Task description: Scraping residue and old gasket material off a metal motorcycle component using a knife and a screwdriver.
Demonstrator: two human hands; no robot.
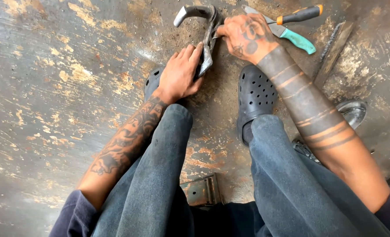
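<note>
I see the curved metal tool (206, 39) lying on the worn floor (63, 87) just ahead of my feet, its long axis running away from me with the hooked end farthest off. My left hand (180, 74) lies flat over its near end, fingers together pressing it down. My right hand (243, 37) is curled, fingertips pinching the tool at mid-length from the right side. Both touch it. Beyond the right hand lie a screwdriver (298, 15) and a green-handled tool (297, 40).
</note>
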